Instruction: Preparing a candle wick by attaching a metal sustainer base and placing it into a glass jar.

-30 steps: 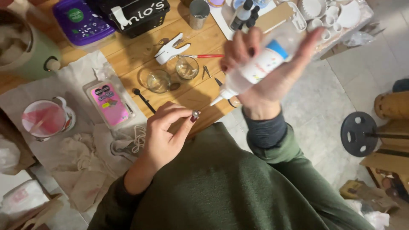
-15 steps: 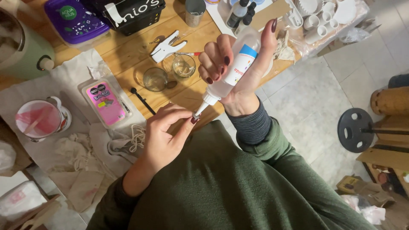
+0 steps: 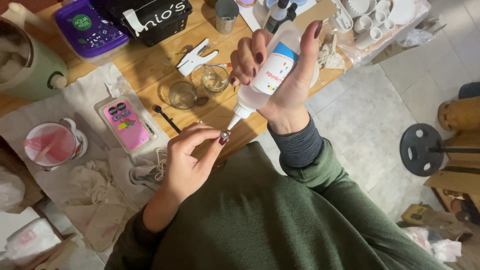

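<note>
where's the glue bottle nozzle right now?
Head view, centre: the white squeeze bottle is tipped down in the right hand, nozzle touching the small bead pinched by the left hand.

Pink flat pack (image 3: 125, 123) on cloth; purple-lidded box (image 3: 90, 30) behind.

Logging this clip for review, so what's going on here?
A person in a green top holds a white squeeze bottle tipped nozzle-down in the right hand. The left hand pinches a small round metal piece right under the nozzle. Two small glass cups and a pink packet sit on the wooden table beyond.
</note>
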